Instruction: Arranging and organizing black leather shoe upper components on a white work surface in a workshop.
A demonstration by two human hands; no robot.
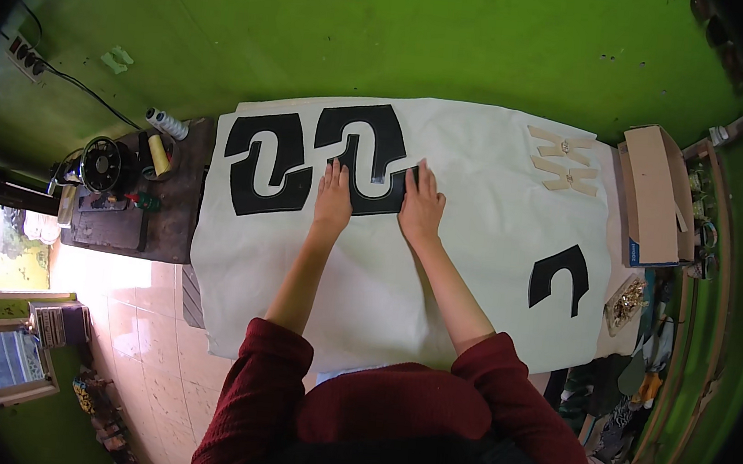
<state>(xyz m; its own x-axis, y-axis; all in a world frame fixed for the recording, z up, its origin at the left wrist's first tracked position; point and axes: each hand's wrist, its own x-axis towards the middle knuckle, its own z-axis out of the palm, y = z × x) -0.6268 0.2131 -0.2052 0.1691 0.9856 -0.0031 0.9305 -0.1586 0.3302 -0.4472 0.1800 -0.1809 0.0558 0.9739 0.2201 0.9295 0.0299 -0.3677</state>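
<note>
A black U-shaped cut piece (378, 205) lies flat on a large white sheet (465, 276) over the table. My left hand (333, 198) rests at its left side and my right hand (422, 205) at its right side. Both hands are open, with fingers stretched forward and their tips touching the piece. Interlocked with it on the far side is a second black curved piece (364, 118). To the left lies a similar pair, an upper piece (270, 124) and a lower one (247, 203). Another black curved piece (555, 275) sits apart at the right.
Two beige strapped pieces (562, 175) lie at the far right of the sheet. Beyond them stand a cardboard box (657, 195) and a tray of gold-coloured bits (626, 305). A dark sewing table (174, 215) with thread cones (169, 123) adjoins at left. A green wall (458, 45) rises behind.
</note>
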